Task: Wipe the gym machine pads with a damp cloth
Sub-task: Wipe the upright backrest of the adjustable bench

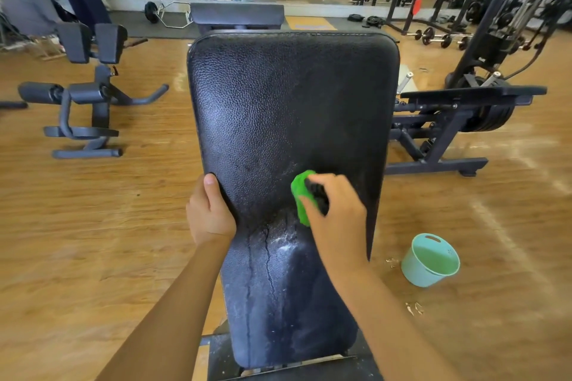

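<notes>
Pad point(288, 108) lengthwise fwd, cloth point(301, 195) on it

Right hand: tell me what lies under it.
The right hand grips a green cloth with a dark patch, pressed against the black bench pad. The rest of the cloth and the pad surface beneath the palm are covered, so their state cannot be seen.

Forearms converged toward 12 o'clock; left hand point(210, 210) gripped the pad point(278, 102) edge, right hand point(337, 216) clutched the cloth point(301, 195).
</notes>
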Tool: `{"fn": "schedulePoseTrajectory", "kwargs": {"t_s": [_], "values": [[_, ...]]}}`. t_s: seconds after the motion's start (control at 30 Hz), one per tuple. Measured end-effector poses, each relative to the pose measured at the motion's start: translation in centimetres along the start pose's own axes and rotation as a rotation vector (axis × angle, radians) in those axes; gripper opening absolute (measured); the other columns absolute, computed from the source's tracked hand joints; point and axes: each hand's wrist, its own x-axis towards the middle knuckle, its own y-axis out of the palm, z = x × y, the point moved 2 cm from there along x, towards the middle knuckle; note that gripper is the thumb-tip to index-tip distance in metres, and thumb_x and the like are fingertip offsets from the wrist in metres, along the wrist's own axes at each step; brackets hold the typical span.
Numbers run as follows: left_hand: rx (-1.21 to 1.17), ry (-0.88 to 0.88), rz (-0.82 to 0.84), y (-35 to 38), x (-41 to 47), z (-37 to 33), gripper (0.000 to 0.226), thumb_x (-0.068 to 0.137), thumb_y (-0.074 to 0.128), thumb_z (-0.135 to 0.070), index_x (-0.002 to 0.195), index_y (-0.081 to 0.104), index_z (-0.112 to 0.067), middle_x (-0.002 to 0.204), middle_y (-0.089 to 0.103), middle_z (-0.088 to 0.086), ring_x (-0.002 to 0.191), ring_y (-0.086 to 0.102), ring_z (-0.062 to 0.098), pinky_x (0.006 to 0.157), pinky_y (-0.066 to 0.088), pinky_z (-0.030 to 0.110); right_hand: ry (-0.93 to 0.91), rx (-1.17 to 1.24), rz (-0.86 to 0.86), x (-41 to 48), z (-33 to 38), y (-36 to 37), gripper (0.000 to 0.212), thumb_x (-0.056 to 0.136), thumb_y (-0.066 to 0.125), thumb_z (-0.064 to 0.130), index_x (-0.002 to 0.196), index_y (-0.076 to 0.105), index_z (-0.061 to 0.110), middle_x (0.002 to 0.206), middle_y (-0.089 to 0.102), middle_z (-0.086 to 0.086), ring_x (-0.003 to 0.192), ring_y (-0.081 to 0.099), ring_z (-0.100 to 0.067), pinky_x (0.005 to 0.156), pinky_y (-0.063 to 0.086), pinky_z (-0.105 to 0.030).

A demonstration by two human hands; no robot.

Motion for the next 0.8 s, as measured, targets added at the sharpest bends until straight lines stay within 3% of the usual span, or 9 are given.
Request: {"fn": "schedulePoseTrajectory", "kwargs": {"t_s": [0.13, 0.27, 0.4, 0.57, 0.7, 0.8], "values": [[0.019, 0.003, 0.009, -0.1, 0.1, 0.1, 0.069, 0.083, 0.016, -0.061, 0.084, 0.053, -0.003, 0.080, 0.052, 0.014, 0.077, 0.043, 0.025, 0.070, 0.033, 0.042, 0.040, 0.005, 0.094, -1.3, 0.3, 0.3, 0.019, 0.080, 0.077, 0.018, 0.096, 0.067, 0.014, 0.087, 0.062, 0.001, 0.081, 0.059, -0.018, 0.072, 0.045, -0.019], [0.032, 0.032, 0.019, -0.1, 0.3, 0.6, 0.063, 0.082, 0.014, -0.061, 0.077, 0.046, -0.007, 0.066, 0.045, 0.001, 0.070, 0.040, 0.026, 0.066, 0.032, 0.044, 0.035, 0.047, -0.067, 2.1, 0.9, -1.3, 0.019, 0.080, 0.071, 0.018, 0.098, 0.067, 0.012, 0.089, 0.061, -0.002, 0.083, 0.057, -0.017, 0.076, 0.040, -0.020], [0.036, 0.040, -0.001, 0.0, 0.3, 0.6, 0.062, 0.082, 0.014, -0.061, 0.076, 0.045, -0.007, 0.065, 0.042, -0.005, 0.070, 0.039, 0.026, 0.061, 0.021, 0.035, 0.032, 0.043, -0.182, 4.8, 1.3, -1.8, 0.022, 0.080, 0.070, 0.014, 0.101, 0.066, 0.009, 0.093, 0.059, -0.004, 0.086, 0.055, -0.016, 0.077, 0.038, -0.015], [0.051, 0.036, -0.016, 0.0, 0.4, 0.7, 0.063, 0.081, 0.014, -0.062, 0.074, 0.044, -0.007, 0.063, 0.042, -0.008, 0.068, 0.037, 0.026, 0.060, 0.014, 0.034, -0.023, 0.054, -0.054, 0.7, 1.7, 1.2, 0.020, 0.080, 0.072, 0.017, 0.098, 0.067, 0.009, 0.089, 0.059, -0.004, 0.082, 0.058, -0.023, 0.074, 0.047, -0.032], [0.043, 0.039, -0.014, -0.1, 0.3, 0.7, 0.060, 0.081, 0.014, -0.062, 0.073, 0.042, -0.009, 0.062, 0.041, -0.007, 0.066, 0.035, 0.025, 0.060, 0.014, 0.034, -0.054, 0.018, 0.050, -1.0, 1.6, 2.1, 0.021, 0.081, 0.075, 0.019, 0.099, 0.067, 0.010, 0.087, 0.060, -0.004, 0.080, 0.058, -0.023, 0.072, 0.046, -0.026], [0.043, 0.044, -0.003, -0.1, 0.4, 0.8, 0.056, 0.082, 0.014, -0.062, 0.069, 0.039, -0.013, 0.061, 0.040, -0.006, 0.062, 0.033, 0.022, 0.059, 0.012, 0.035, -0.057, 0.036, 0.002, 0.6, 2.2, 1.0, 0.021, 0.082, 0.073, 0.022, 0.098, 0.068, 0.010, 0.088, 0.060, -0.003, 0.083, 0.058, -0.022, 0.075, 0.044, -0.023]]}}
